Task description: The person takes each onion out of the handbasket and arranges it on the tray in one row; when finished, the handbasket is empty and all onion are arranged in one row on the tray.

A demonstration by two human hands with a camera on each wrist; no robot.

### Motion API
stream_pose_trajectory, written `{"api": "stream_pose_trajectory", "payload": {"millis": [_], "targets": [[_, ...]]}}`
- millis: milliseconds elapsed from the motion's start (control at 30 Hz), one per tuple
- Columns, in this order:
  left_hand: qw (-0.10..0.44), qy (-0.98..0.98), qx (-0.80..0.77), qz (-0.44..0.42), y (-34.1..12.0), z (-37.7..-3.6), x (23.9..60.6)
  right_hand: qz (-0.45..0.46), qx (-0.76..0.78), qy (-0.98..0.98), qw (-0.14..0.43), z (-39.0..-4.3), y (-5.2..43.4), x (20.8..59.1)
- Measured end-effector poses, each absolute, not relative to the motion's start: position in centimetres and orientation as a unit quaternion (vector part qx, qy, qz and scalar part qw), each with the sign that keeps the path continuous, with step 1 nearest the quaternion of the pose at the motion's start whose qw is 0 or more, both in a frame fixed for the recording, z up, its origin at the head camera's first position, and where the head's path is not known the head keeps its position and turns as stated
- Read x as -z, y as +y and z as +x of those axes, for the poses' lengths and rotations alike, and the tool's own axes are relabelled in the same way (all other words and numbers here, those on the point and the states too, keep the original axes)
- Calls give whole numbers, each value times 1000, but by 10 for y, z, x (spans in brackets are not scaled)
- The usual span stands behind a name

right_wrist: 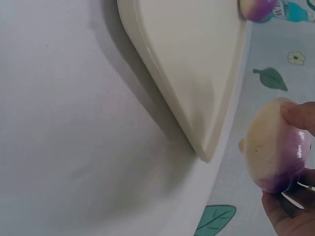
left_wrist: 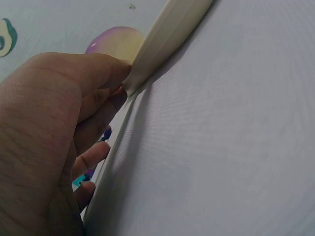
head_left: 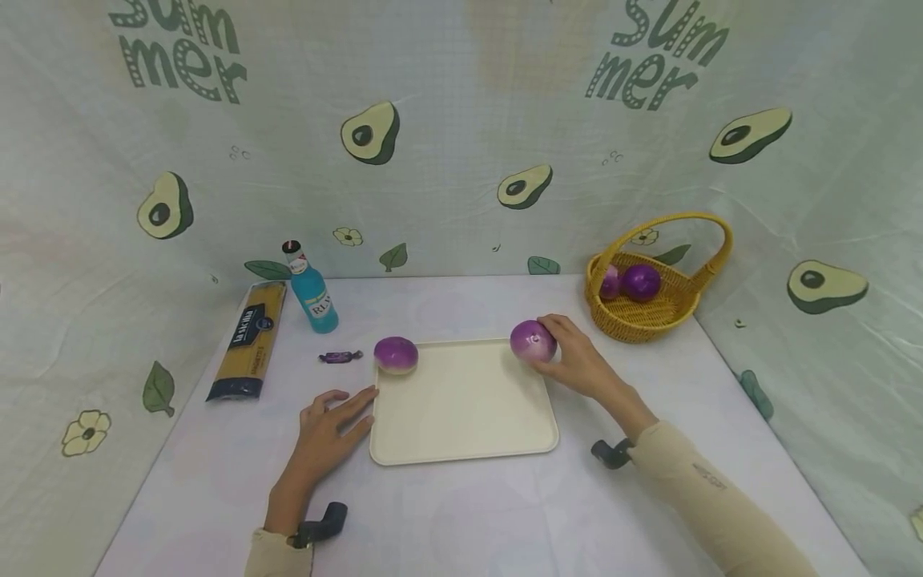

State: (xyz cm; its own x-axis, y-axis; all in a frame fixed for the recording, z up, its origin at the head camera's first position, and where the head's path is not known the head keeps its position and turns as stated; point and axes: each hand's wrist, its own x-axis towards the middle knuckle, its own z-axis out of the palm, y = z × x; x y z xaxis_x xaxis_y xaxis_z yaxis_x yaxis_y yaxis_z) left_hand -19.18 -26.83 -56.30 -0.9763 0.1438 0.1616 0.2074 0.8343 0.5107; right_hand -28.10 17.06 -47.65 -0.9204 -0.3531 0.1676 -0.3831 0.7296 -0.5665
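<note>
Purple turnip [head_left: 533, 340], glossy violet on top and fading to cream below, sits in the curled fingers of the right hand [head_left: 573, 358] at the far right corner of the cream tray [head_left: 461, 409]; the right wrist view shows it held just off the tray's corner. A second turnip [head_left: 396, 354] of the same colouring lies at the tray's far left corner. The yellow wicker basket [head_left: 649, 308] to the right holds two more purple turnips [head_left: 640, 281], making four in all. The left hand [head_left: 330, 429] lies flat on the table [head_left: 461, 513] with fingers relaxed, its fingertips against the tray's left edge, holding nothing. Near the back left stand one blue bottle [head_left: 313, 295], one pack of spaghetti [head_left: 248, 340] and one wrapped purple candy [head_left: 340, 357].
</note>
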Motion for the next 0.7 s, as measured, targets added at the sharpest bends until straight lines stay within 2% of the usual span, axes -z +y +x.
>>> {"api": "stream_pose_trajectory", "payload": {"millis": [700], "targets": [[55, -956, 275, -88, -268, -192, 565, 214, -312, -925, 21, -282, 149, 482]]}}
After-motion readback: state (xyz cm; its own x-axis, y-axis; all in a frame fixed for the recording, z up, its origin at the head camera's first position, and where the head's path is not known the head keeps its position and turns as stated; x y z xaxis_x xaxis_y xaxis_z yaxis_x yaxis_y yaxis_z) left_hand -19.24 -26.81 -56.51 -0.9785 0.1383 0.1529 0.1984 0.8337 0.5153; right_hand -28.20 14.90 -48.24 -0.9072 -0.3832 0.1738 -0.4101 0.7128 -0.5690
